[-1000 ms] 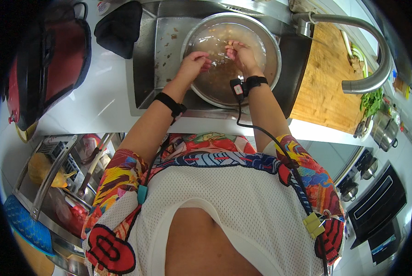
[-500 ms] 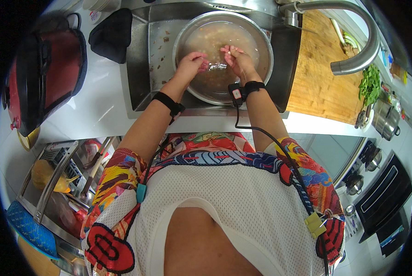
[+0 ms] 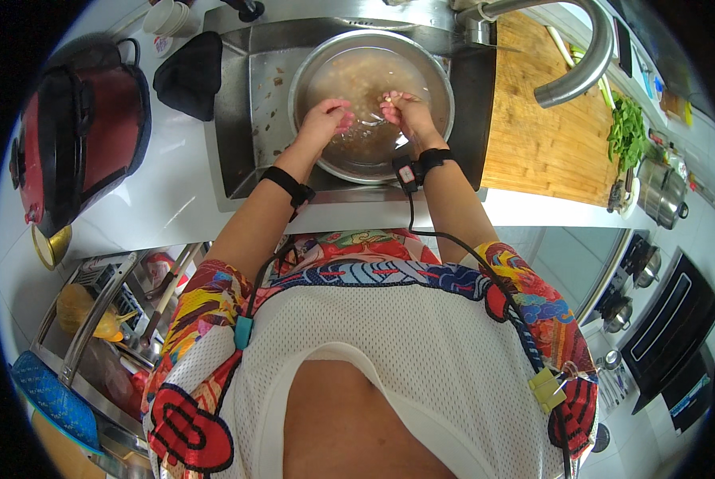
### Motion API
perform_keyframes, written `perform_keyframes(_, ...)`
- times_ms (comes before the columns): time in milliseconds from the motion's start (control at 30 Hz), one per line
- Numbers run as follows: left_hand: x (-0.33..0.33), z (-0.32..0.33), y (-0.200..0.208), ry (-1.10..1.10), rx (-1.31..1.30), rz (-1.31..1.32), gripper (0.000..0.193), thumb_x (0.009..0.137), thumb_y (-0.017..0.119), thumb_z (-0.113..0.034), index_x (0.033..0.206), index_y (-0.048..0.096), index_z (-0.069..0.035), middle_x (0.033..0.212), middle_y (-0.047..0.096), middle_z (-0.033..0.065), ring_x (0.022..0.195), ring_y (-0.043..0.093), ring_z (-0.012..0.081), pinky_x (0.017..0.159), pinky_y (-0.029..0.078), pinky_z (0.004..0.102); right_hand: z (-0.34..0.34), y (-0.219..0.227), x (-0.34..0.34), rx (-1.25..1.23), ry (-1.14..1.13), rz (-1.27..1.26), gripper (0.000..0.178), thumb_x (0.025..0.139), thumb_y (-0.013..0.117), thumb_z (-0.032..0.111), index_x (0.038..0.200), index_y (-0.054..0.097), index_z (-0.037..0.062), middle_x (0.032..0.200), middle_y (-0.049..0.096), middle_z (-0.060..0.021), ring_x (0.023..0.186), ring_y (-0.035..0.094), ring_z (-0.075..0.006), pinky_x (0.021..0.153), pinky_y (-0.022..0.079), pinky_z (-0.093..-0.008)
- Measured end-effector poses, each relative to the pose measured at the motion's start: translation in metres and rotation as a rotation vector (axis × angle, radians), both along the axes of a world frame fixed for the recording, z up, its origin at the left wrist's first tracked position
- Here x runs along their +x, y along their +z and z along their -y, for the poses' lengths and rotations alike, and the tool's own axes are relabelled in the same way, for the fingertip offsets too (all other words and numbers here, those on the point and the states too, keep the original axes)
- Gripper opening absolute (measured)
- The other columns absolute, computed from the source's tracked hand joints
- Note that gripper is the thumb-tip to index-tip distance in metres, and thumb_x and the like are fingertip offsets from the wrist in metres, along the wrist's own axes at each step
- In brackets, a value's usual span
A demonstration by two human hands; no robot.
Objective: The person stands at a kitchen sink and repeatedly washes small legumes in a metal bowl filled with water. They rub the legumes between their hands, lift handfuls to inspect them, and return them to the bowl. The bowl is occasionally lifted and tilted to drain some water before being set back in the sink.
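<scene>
From the head camera, both hands were down in the metal bowl (image 3: 371, 49), which sat inside the steel sink (image 3: 238, 104) and was filled with cloudy water and what looked like small pale beans or grains (image 3: 365, 80). The left hand (image 3: 325, 120) hovered over the left half of the bowl, fingers curled inward and bunched, pinching something small at the tips; what exactly it was, too small to tell. The right hand (image 3: 405, 116) was just beside it, over the right half, fingers likewise drawn together narrowly around a small pale piece. The two hands were near each other, fingertips close but apart. Each wrist carried a black band, and a black cable ran from the right wrist down toward the chest.

Around the sink: a curved steel faucet (image 3: 581, 64) arched over the bowl's right side. A wooden cutting board (image 3: 541, 144) lay right of the sink, with leafy greens (image 3: 629, 132) at its far edge. Left of the sink, a dark cloth (image 3: 188, 76) rested on the white counter (image 3: 166, 199), and further left stood a red cooker (image 3: 78, 132) with a black handle. Below the counter on the left, a wire rack (image 3: 94, 311) held assorted items. The person wore a white mesh vest over a colourful patterned shirt.
</scene>
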State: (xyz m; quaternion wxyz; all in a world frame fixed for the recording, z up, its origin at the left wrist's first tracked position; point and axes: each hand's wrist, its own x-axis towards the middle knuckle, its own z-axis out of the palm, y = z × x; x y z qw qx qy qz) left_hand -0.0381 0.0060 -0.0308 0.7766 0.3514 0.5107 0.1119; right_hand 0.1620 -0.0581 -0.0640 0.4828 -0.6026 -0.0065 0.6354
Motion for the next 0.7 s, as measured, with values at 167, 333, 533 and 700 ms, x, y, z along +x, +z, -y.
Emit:
perform_keyframes(167,0.0,0.004,0.004,-0.012,0.009,0.007,0.022,0.091,0.044,-0.009,0.109,0.055,-0.005,0.094,0.062,0.0081,0.08,0.059,0.0143,0.072,0.05,0.0265,0.004,0.005,0.002,-0.025,0.119,0.198,0.018,0.091,0.051,0.016,0.087,0.06,0.0009,0.064,0.059,-0.0049,0.048,0.052,-0.0111,0.048,0.045,-0.0212)
perform_keyframes(333,-0.002,0.004,0.009,-0.016,0.023,-0.025,0.022,0.091,0.044,-0.01,0.109,0.055,-0.004,0.094,0.062,0.0084,0.08,0.059,0.0146,0.073,0.05,0.0267,0.008,0.007,0.014,0.021,0.202,0.34,0.012,0.089,0.053,0.014,0.088,0.059,0.0032,0.066,0.058,-0.0024,0.051,0.05,-0.0083,0.05,0.043,-0.0192)
perform_keyframes(533,-0.011,0.0,0.009,0.03,0.02,-0.025,0.021,0.091,0.044,-0.009,0.108,0.054,-0.003,0.092,0.062,0.0086,0.076,0.059,0.015,0.068,0.049,0.0263,-0.002,0.026,0.045,0.191,0.071,0.592,0.011,0.088,0.052,0.004,0.093,0.061,0.0004,0.072,0.062,-0.0049,0.059,0.055,-0.0095,0.057,0.046,-0.0223)
perform_keyframes(700,-0.023,-0.006,0.006,0.071,0.02,-0.067,0.021,0.091,0.044,-0.01,0.108,0.055,-0.003,0.093,0.062,0.0092,0.08,0.06,0.0162,0.074,0.051,0.0276,-0.018,0.04,0.093,0.503,-0.122,1.082,0.016,0.089,0.047,0.0,0.101,0.059,-0.0022,0.078,0.064,-0.0076,0.07,0.059,-0.0111,0.066,0.048,-0.0224)
